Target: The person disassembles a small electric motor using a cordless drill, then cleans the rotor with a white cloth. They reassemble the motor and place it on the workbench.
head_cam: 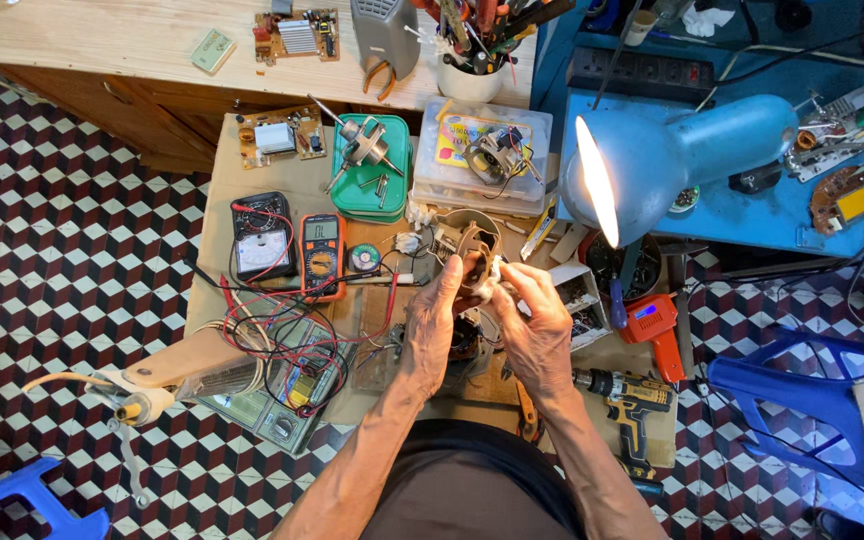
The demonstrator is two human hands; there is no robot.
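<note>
Left hand (432, 320): grip closed around the near side of a small motor assembly (472, 262), fingers curled on its housing.
Right hand (535, 322): grip pinching the same assembly from the other side, fingertips at its white fitting.
Motor assembly: held between both hands, just above the middle of the cluttered table (220, 180).
Nearby: orange multimeter (322, 255) towards the table's left edge; a lit blue lamp (672, 160) overhangs its right edge.
</note>
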